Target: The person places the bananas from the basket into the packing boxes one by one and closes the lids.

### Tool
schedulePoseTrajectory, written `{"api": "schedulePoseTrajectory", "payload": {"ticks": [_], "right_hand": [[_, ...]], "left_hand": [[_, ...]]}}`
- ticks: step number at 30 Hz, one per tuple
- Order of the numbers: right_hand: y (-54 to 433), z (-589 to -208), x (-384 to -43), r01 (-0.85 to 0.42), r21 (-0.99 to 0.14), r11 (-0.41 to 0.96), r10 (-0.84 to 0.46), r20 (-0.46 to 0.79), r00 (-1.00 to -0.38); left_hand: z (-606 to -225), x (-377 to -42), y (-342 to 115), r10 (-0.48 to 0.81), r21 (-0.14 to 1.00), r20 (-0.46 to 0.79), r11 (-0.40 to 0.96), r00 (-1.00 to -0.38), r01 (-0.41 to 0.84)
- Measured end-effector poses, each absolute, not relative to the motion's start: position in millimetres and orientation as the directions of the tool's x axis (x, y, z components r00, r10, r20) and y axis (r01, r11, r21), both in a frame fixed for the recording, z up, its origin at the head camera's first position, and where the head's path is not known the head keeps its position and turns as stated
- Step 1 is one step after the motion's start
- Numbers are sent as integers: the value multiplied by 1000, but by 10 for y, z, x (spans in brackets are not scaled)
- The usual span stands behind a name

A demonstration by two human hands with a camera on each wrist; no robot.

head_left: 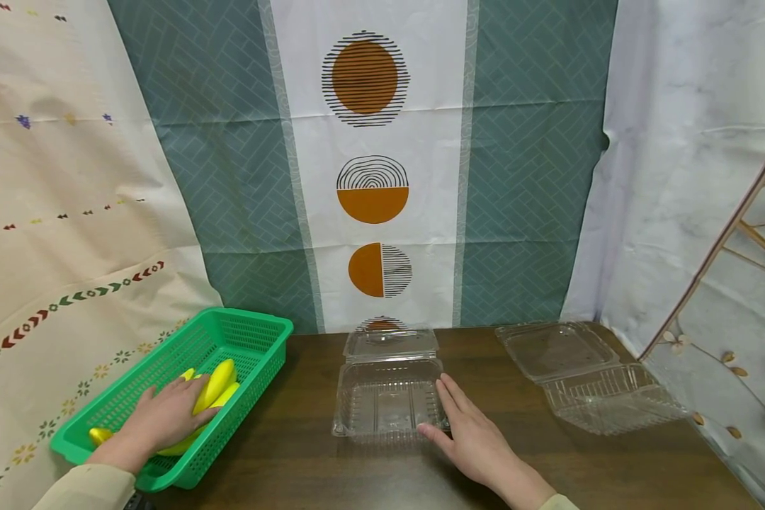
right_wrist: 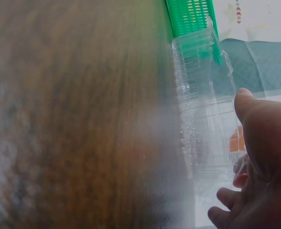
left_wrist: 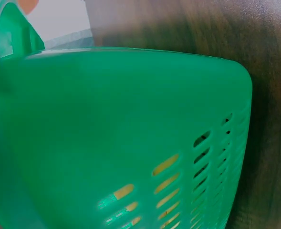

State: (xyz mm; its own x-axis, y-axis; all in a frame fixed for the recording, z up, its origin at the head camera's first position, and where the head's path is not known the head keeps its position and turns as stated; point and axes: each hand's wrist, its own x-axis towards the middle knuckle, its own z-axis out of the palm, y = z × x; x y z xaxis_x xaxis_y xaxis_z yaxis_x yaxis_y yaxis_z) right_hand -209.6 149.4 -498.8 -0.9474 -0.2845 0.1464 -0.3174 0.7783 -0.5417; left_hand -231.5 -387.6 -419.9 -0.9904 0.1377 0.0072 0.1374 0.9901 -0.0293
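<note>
My left hand (head_left: 168, 414) is down on the yellow bananas (head_left: 215, 386) inside the green basket (head_left: 248, 402); its fingertips are hidden, so I cannot tell whether they pinch one. My right hand (head_left: 474, 435) lies with fingers straight and thumb spread apart, at the right edge of a clear container (head_left: 389, 400), its lid folded back. Farther right on the tabletop (head_left: 312, 439) sits a second hinged container (head_left: 605, 397), also opened out. Behind hangs a teal-and-white cloth (head_left: 529, 177).
</note>
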Motion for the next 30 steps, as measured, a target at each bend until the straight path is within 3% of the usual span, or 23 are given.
{"api": "schedulePoseTrajectory", "payload": {"ticks": [16,30], "right_hand": [[1490,-4989,-2102,-317,-541,779,-284,146,-948],[1495,-4994,-2108,-316,-541,779,-286,142,-948]], "left_hand": [[-4213,-2344,-3881,127,-19,-55,992,-990,128],[-4258,-2323,-3849,173,-26,22,985,-985,172]]}}
